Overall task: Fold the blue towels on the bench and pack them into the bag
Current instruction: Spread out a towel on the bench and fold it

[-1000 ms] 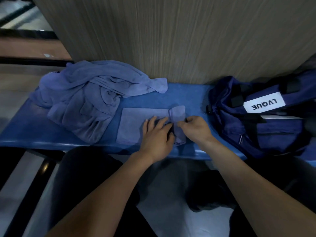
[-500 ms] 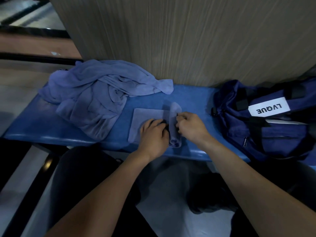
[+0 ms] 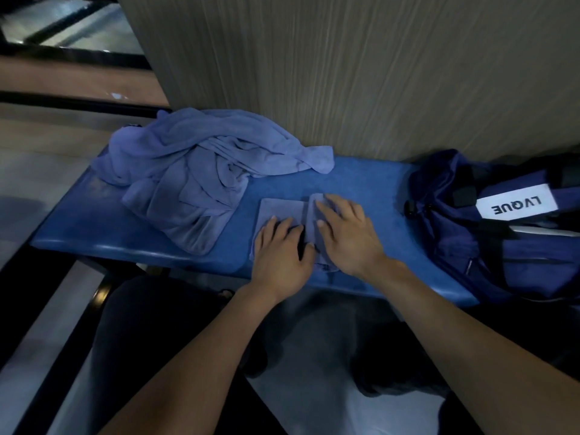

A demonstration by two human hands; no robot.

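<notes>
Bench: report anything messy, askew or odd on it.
Only the towel heap at the bench's left end, crumpled and unfolded. The small towel lies flat under both hands; the bag sits at the right end.

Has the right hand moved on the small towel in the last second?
Yes. The right hand went from pinching the small towel's right end to lying flat on its folded part, shifting away from the bag toward the crumpled pile.
</notes>
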